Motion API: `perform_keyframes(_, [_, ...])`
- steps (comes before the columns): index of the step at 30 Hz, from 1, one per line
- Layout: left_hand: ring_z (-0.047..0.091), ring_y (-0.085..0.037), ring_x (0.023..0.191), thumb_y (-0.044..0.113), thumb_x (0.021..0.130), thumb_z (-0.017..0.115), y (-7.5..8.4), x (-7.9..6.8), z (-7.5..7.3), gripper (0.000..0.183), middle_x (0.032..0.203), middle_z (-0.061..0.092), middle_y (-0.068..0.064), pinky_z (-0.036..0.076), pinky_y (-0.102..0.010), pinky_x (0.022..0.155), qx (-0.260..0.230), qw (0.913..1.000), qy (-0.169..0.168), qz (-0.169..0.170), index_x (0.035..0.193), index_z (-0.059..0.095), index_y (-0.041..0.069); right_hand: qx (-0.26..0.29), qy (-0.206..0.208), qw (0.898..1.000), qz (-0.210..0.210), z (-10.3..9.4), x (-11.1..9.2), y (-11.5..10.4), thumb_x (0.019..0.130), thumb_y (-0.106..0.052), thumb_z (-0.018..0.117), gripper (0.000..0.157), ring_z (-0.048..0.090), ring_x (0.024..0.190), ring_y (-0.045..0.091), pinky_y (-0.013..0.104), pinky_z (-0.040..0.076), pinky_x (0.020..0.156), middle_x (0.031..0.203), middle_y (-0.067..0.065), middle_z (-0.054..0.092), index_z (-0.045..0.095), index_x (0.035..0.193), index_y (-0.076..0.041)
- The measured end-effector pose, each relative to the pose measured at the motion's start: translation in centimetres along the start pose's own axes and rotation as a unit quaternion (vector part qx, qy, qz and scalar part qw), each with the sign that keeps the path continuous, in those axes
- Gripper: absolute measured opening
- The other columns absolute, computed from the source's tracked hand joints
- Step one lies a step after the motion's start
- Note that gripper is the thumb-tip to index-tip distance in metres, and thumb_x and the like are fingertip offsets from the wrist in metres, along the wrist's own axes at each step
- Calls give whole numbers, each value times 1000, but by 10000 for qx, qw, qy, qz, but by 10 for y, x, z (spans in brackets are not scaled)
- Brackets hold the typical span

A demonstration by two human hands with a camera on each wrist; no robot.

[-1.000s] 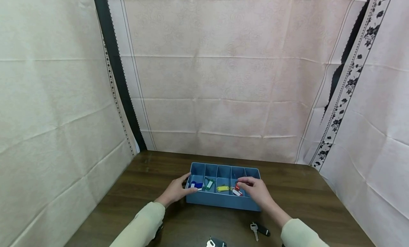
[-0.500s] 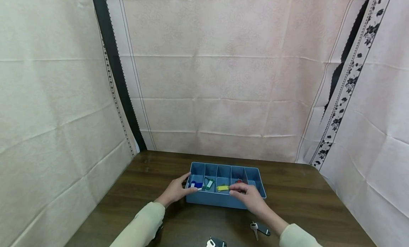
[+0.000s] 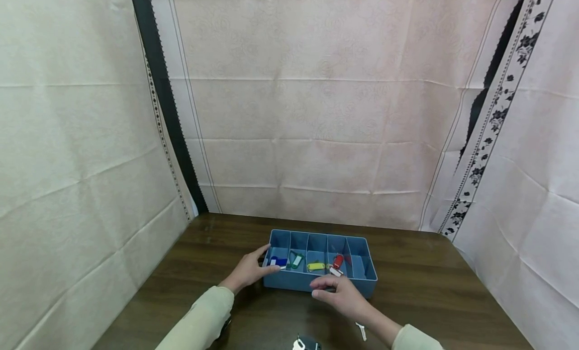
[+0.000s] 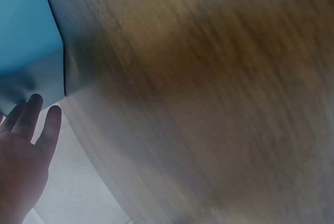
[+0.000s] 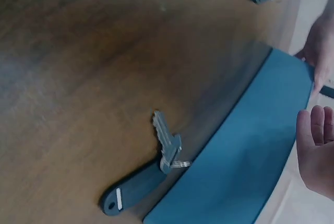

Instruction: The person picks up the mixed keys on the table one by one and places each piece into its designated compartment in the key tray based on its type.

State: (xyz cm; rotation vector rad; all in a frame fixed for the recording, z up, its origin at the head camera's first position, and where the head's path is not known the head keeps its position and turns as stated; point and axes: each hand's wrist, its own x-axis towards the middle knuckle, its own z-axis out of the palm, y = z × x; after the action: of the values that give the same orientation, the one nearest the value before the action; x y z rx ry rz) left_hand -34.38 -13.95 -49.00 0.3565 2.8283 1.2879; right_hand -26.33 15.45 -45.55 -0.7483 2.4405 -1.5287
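Note:
A blue compartment box (image 3: 312, 282) stands on the table. My left hand (image 3: 248, 270) grips its left end, thumb at the front rim and fingers on the left side; the left wrist view shows those fingertips by the wall. Blue (image 3: 278, 262), green (image 3: 296, 261), yellow (image 3: 315, 266) and red (image 3: 338, 261) key tags lie in separate compartments from left to right. A white label shows beside the red tag. Just in front of the box hovers my right hand (image 3: 339, 293), loosely bent and holding nothing. In the right wrist view its fingers appear beyond the box wall (image 5: 245, 145).
A key (image 5: 166, 143) with a black tag (image 5: 133, 190) lies before the box; my right forearm hides its tag in the head view. Another key (image 3: 298, 344) with a dark tag lies at the bottom edge. Cloth (image 3: 294, 108) hangs behind the wooden table (image 3: 217, 239).
My right hand has come out of the fourth compartment, moving left and toward me over the front wall. The red key tag, earlier at its fingertips, now lies uncovered. My left hand stays put.

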Motion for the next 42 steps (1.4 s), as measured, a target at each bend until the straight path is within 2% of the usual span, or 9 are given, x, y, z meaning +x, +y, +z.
perform_keyframes(5, [39,-35,122,62,69,64,1,1,1,87,139,38,-9,36,-59,88,9,10000,11,-43,141,31,25,-13,-319,9994,105,8,-2,6,86,-31,61,19,56,90,19,28,48,75,102,-1,63,67,104,-24])
perform_keyframes(9, [40,-34,121,61,70,64,1,0,1,87,139,39,-9,36,-58,89,14,10000,16,-70,141,31,25,71,-621,9979,189,15,-4,9,87,-30,61,22,56,89,18,29,47,75,102,5,62,67,105,-19])
perform_keyframes(12, [40,-34,121,61,69,65,1,1,1,87,138,39,-9,36,-58,89,20,9999,21,-104,141,31,26,46,-789,9966,245,20,-4,12,87,-28,61,24,56,88,16,28,47,75,101,4,63,67,106,-15])
perform_keyframes(17, [40,-34,122,63,68,64,1,1,1,87,139,39,-9,35,-58,90,34,9999,23,-137,141,31,26,136,-906,9952,342,27,-6,17,86,-25,62,23,57,89,14,27,47,75,100,2,63,67,105,-12])
perform_keyframes(22, [39,-34,122,63,68,64,-1,2,1,88,139,39,-10,34,-58,90,30,9999,4,-114,141,31,25,169,-1027,9942,258,34,-9,24,85,-27,63,24,56,91,12,26,47,75,100,-4,62,67,104,-13])
perform_keyframes(32, [39,-33,123,64,68,64,-1,2,2,89,139,38,-9,34,-58,91,80,9999,7,-88,141,30,26,-265,-1369,9902,-120,46,-11,34,86,-27,62,21,53,96,7,31,45,81,105,-9,59,68,104,-18])
perform_keyframes(38, [38,-33,123,63,69,64,-1,1,1,88,139,38,-9,33,-58,91,60,9999,26,-78,141,30,26,-650,-1410,9878,-105,52,-13,35,84,-29,64,19,50,94,4,28,44,77,105,-15,55,68,102,-23])
perform_keyframes(42, [38,-33,123,63,69,63,-2,1,1,88,139,38,-9,34,-58,91,54,9999,25,-85,141,30,26,-877,-1408,9861,-5,55,-14,36,83,-30,65,18,47,94,6,31,42,76,106,-16,53,68,101,-27])
